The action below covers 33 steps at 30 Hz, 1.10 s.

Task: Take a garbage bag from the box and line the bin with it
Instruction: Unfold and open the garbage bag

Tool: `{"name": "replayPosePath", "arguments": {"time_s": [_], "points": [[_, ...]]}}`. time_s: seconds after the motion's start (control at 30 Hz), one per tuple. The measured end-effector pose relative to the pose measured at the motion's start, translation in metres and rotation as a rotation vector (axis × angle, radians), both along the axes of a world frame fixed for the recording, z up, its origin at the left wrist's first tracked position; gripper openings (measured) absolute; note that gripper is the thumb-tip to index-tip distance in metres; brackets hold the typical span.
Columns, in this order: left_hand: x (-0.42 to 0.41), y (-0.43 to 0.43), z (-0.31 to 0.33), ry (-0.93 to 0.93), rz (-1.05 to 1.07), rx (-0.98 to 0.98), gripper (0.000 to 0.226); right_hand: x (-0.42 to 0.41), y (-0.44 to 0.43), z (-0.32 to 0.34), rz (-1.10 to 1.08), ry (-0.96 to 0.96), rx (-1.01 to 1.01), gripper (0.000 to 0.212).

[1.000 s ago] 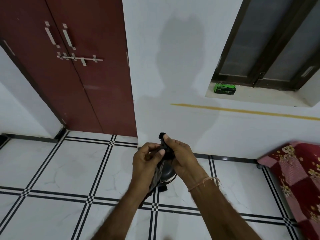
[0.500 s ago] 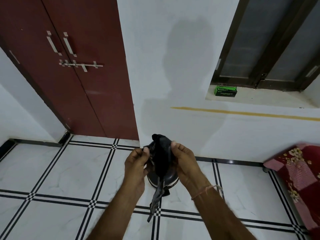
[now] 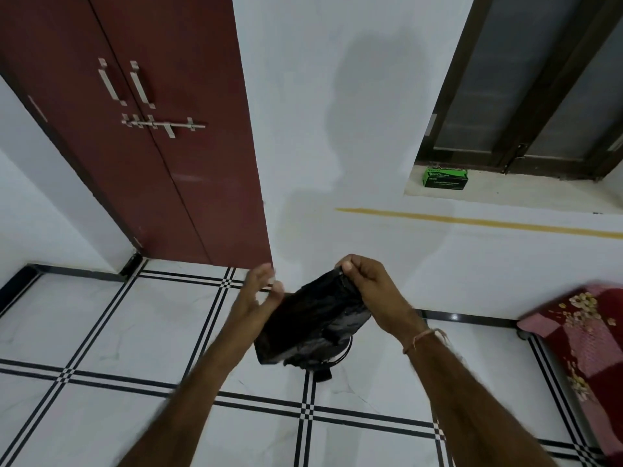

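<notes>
- While the blurred left hand (image 3: 259, 291) hovers with loose, spread fingers beside it, holding nothing, the crumpled black plastic garbage bag (image 3: 310, 326) is being unfolded, I judge.
- It hangs over the floor, glossy and folded; the right hand (image 3: 365, 284) pinches its top corner.
- Next: find its mouth.

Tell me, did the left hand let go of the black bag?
Yes. The left hand has come off the garbage bag and swung left, toward the red door; only the right hand pinches it.

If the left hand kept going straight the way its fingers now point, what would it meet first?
Probably the black garbage bag that the right hand holds up; the left hand is open beside its edge, though blur hides the gap.
</notes>
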<state>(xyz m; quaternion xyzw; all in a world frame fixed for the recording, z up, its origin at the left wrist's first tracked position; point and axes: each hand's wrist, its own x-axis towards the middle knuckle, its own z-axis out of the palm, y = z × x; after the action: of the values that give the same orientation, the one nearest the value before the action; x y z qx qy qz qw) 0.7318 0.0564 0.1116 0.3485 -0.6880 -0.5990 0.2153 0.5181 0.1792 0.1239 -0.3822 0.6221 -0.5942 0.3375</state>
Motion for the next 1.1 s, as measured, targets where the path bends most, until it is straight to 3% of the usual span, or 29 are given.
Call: {"name": "replayPosePath", "arguments": {"time_s": [0.1,0.23,0.3,0.37,0.43,0.47,0.5,0.57,0.63,0.73,0.87,1.1], "points": [[-0.024,0.005,0.014,-0.065,-0.288,0.053,0.06,-0.006,-0.008,0.009,0.177,0.02,0.038,0.035],[-0.037,0.008,0.026,-0.013,-0.317,0.178,0.023,-0.018,-0.01,0.019,0.28,-0.064,0.06,0.033],[-0.039,0.016,0.031,0.013,-0.288,0.282,0.022,-0.023,-0.015,0.02,0.251,-0.061,0.081,0.031],[-0.044,0.024,0.031,0.073,-0.191,0.352,0.023,-0.023,-0.023,0.016,0.032,0.197,0.11,0.025],[-0.051,0.031,0.024,0.122,-0.035,0.304,0.023,-0.014,-0.016,0.011,-0.443,0.507,0.117,0.02],[-0.054,0.033,0.021,0.13,0.029,0.249,0.024,-0.001,-0.008,0.015,-0.59,0.487,0.082,0.026],[-0.056,0.036,0.02,0.13,0.068,0.191,0.023,0.011,-0.002,0.018,-0.579,0.349,0.061,0.036],[-0.06,0.038,0.018,0.094,0.071,0.089,0.022,0.028,0.007,0.023,-0.306,-0.092,0.151,0.048],[-0.06,0.04,0.016,0.042,0.032,0.023,0.019,0.032,0.013,0.021,-0.094,-0.357,0.262,0.048],[-0.06,0.042,0.015,0.036,0.019,-0.009,0.011,0.026,0.015,0.016,-0.035,-0.46,0.231,0.035],[-0.059,0.045,0.014,0.063,0.02,0.042,0.018,0.025,0.015,0.01,-0.073,-0.497,0.206,0.021],[-0.052,0.039,-0.001,0.193,0.208,0.57,0.018,0.025,0.014,0.006,-0.173,-0.615,0.234,0.017]]}}
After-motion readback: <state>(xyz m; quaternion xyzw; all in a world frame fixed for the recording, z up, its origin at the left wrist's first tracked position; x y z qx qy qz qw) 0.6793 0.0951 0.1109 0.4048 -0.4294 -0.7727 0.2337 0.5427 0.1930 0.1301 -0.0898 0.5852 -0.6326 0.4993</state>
